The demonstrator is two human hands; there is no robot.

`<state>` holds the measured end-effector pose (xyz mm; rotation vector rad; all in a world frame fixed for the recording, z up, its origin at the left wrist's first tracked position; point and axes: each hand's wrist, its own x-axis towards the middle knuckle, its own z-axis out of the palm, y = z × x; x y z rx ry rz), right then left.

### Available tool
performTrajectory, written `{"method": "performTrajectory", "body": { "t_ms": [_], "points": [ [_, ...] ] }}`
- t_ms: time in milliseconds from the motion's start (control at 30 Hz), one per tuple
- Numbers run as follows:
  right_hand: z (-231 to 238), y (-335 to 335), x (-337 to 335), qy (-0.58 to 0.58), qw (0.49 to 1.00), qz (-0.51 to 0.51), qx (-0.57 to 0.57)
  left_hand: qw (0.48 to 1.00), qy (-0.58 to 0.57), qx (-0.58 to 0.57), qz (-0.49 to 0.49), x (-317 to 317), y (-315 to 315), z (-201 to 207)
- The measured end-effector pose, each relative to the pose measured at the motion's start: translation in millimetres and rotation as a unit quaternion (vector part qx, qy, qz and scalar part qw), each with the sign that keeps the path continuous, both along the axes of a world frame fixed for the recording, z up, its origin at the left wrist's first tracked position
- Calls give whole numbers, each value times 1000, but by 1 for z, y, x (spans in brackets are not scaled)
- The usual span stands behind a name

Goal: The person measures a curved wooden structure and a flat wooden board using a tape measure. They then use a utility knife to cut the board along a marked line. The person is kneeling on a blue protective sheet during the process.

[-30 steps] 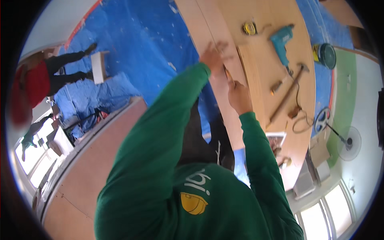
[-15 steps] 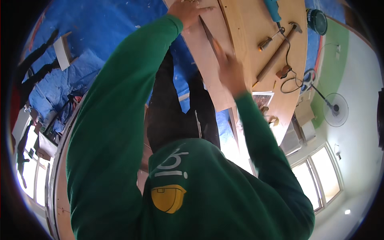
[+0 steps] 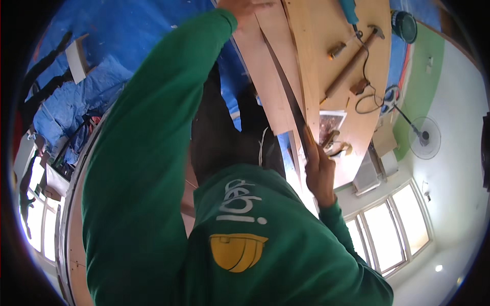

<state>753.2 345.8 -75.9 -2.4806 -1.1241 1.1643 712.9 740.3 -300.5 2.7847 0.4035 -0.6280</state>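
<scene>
My left hand point(image 3: 246, 7), in a green sleeve, reaches to the top rim of the view and grips the far end of a long pale wooden board point(image 3: 268, 86). My right hand point(image 3: 320, 171) holds the near end of the same board, fingers wrapped over its thin dark edge. The board lies along the left edge of a plywood worktop point(image 3: 332, 30). My green sweatshirt fills the lower middle of the view and hides what is below it.
On the worktop lie a hammer point(image 3: 352, 64), a blue drill point(image 3: 349, 10), a coiled cable point(image 3: 370, 99) and a printed picture point(image 3: 329, 122). A blue tarp point(image 3: 102, 51) covers the floor on the left. A standing fan point(image 3: 423, 138) and windows point(image 3: 393, 224) are on the right.
My hands have moved apart along the board: the left went toward the far end, the right slid back to the near end. The view has tilted and my sweatshirt fills more of it.
</scene>
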Motion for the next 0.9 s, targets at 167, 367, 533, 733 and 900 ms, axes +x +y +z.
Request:
{"method": "performTrajectory", "body": {
  "t_ms": [167,367,533,733,900],
  "points": [
    [-193,169,36,-108,980,95,139,999,29,15,-26,12,-11,22],
    [-134,89,19,-107,977,148,112,999,-34,40,-14,2,-2,-20],
    [26,-28,-7,52,993,-56,-91,999,-27,41,-18,-1,1,-7],
    [-179,92,19,-49,996,22,69,1000,13,-7,-15,13,-3,17],
    [-181,161,32,-88,985,91,121,999,46,4,-25,9,-13,34]
  ]
}}
